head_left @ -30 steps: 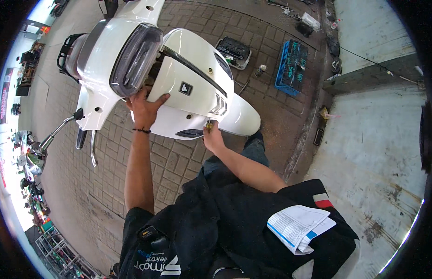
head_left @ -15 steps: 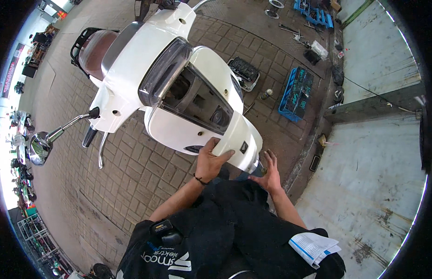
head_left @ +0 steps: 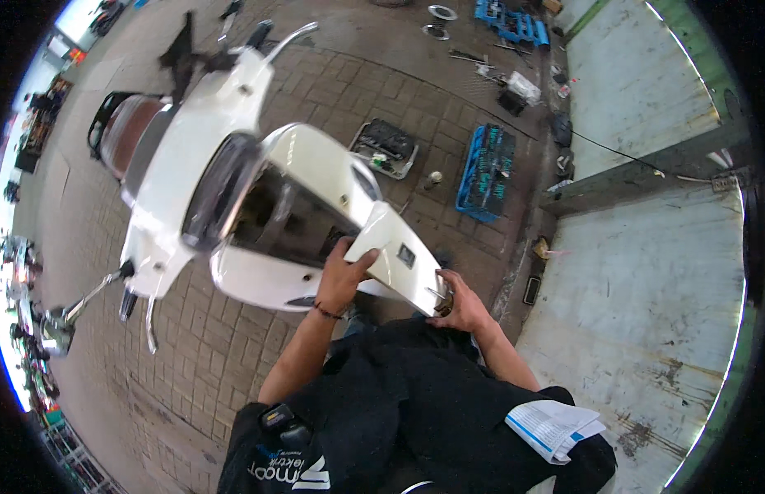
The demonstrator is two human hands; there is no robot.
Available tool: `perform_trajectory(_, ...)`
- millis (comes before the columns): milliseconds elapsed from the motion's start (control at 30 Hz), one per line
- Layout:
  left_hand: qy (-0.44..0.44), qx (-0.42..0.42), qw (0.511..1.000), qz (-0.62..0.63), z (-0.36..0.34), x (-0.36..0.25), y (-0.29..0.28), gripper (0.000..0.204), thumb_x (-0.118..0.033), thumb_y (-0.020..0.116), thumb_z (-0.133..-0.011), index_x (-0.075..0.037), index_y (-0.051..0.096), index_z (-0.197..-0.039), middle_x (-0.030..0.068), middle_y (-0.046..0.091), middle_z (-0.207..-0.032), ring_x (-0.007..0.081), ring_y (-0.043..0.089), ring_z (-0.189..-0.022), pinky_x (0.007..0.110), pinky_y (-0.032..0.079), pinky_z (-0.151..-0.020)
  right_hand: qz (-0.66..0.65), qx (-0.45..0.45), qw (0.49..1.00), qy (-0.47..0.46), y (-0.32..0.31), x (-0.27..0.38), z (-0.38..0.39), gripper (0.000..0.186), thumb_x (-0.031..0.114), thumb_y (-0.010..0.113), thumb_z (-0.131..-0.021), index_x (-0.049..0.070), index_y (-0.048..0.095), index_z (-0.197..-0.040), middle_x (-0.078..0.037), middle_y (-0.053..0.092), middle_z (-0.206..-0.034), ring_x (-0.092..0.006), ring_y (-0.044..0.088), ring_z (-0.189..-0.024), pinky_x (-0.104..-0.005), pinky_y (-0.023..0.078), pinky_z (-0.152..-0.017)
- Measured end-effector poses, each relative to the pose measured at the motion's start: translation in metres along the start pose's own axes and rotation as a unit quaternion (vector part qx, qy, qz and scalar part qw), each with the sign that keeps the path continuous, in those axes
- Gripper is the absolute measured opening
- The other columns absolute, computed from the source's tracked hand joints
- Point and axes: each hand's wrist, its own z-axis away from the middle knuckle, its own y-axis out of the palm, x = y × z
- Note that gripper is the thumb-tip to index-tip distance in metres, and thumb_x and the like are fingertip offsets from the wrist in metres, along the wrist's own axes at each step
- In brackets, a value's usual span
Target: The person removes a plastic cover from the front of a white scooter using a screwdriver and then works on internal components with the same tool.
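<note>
Between my two hands is a white scooter front panel [head_left: 392,262] with a small dark square badge. My left hand [head_left: 339,281] is closed on its upper left edge, thumb on top. At the lower end, where a shiny metal piece shows, my right hand [head_left: 462,305] has its fingers wrapped round the panel. The white scooter [head_left: 181,177] stands in front of me with its front facing me. Past the panel's upper end gapes a long dark opening [head_left: 288,216] in the scooter's front. Whether the panel still touches the body below is hidden.
On the paving to the right lie a tray of dark parts [head_left: 384,148], a small can [head_left: 432,179] and a blue crate [head_left: 487,173]. Farther off is an open blue toolbox [head_left: 511,23]. A pale metal wall [head_left: 621,329] runs along my right. A mirror [head_left: 57,332] juts out left.
The panel has come away from the front opening at its upper end and tilted. My right hand has closed on its lower end. The whole view has shifted, with the scooter farther left.
</note>
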Motion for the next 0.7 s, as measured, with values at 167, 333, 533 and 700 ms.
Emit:
perform_trajectory(167, 0.200, -0.167, 0.924, -0.279, -0.060, 0.019, 0.000, 0.061, -0.023, 0.076, -0.081, 0.001, 0.044, -0.127, 0.0209, 0.052, -0.124, 0.0312, 0.059, -0.105, 0.037, 0.052, -0.085, -0.115, 0.013, 0.993, 0.037, -0.071, -0.071, -0.056, 0.105, 0.031, 0.087, -0.059, 0.010, 0.029, -0.144, -0.020, 0.041, -0.141, -0.0351, 0.041, -0.132, -0.0442, 0.035, -0.110)
perform_trajectory(333, 0.323, -0.462, 0.610, -0.557, -0.112, 0.001, -0.014, 0.063, -0.040, 0.066, -0.088, 0.001, 0.045, -0.130, 0.0224, 0.041, -0.136, 0.0387, 0.034, -0.129, 0.053, 0.028, -0.106, -0.160, -0.039, 0.975, 0.147, -0.111, -0.251, -0.160, 0.108, 0.038, 0.089, -0.059, 0.008, 0.029, -0.144, -0.024, 0.050, -0.132, -0.0350, 0.048, -0.126, -0.0422, 0.039, -0.106)
perform_trajectory(533, 0.046, -0.647, 0.428, -0.629, -0.155, 0.037, -0.038, 0.086, -0.063, 0.049, -0.089, 0.006, 0.033, -0.139, 0.0242, 0.037, -0.139, 0.0400, 0.030, -0.132, 0.056, 0.016, -0.110, -0.126, 0.005, 0.944, 0.304, -0.146, -0.379, -0.328, 0.103, 0.046, 0.084, -0.066, 0.000, 0.031, -0.140, -0.025, 0.054, -0.128, -0.0355, 0.055, -0.115, -0.0422, 0.044, -0.097)
perform_trajectory(700, 0.080, -0.712, 0.420, -0.557, -0.161, 0.040, -0.054, 0.073, -0.046, 0.057, -0.092, -0.003, 0.030, -0.144, 0.0283, 0.031, -0.142, 0.0455, 0.037, -0.129, 0.059, 0.033, -0.104, -0.017, -0.039, 0.933, 0.358, -0.141, -0.448, -0.510, 0.104, 0.053, 0.078, -0.069, -0.004, 0.028, -0.141, -0.031, 0.054, -0.126, -0.0426, 0.054, -0.116, -0.0449, 0.044, -0.098)
